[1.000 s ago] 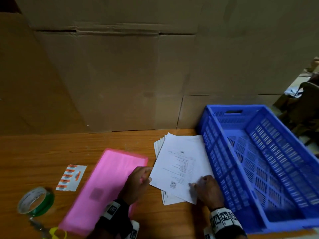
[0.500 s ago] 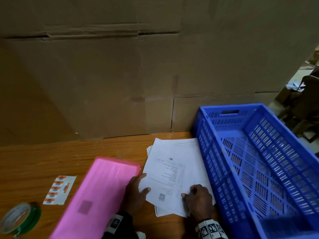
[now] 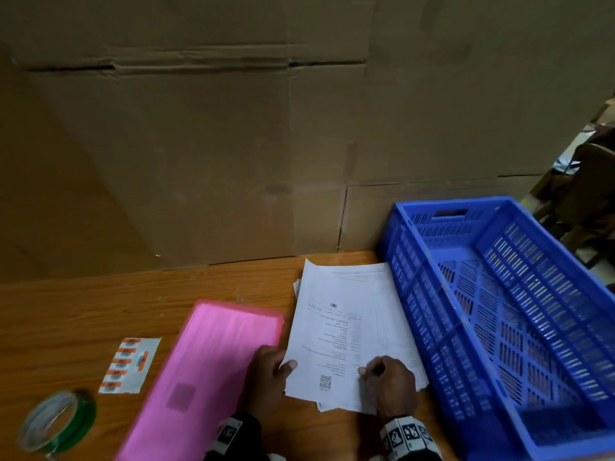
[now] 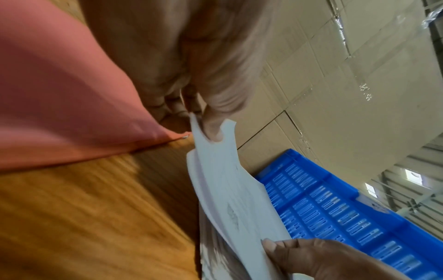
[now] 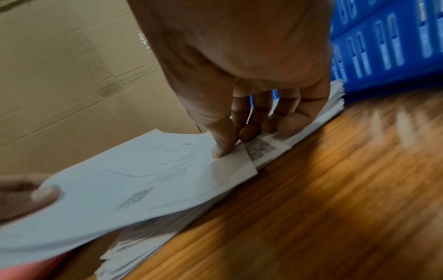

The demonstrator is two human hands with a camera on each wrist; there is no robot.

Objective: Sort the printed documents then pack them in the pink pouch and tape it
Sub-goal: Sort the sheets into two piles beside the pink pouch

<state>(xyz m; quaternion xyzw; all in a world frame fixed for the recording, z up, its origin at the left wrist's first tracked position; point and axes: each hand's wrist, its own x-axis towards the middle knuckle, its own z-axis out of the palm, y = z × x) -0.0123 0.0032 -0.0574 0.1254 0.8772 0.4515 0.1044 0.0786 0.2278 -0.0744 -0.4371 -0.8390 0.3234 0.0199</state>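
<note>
A stack of printed documents [image 3: 349, 331] lies on the wooden table between the pink pouch [image 3: 206, 371] and the blue crate. My left hand [image 3: 269, 377] pinches the left edge of the top sheet [image 4: 215, 170] between thumb and fingers and lifts it off the stack. My right hand [image 3: 389, 384] pinches the near right corner of the same sheet [image 5: 143, 180], thumb on top, its other fingers resting on the stack [image 5: 299, 130]. The pouch [image 4: 59, 94] lies flat, partly under my left wrist. A green tape roll [image 3: 56, 424] sits at the near left.
An empty blue plastic crate [image 3: 565, 427] stands right of the stack, touching it. A sheet of orange labels [image 3: 131, 364] lies left of the pouch. A cardboard wall [image 3: 233, 144] closes off the back of the table. Bare wood shows at the far left.
The top sheet has turned from slanted to nearly square with the stack. Both hands kept their hold on it. The camera has tilted upward.
</note>
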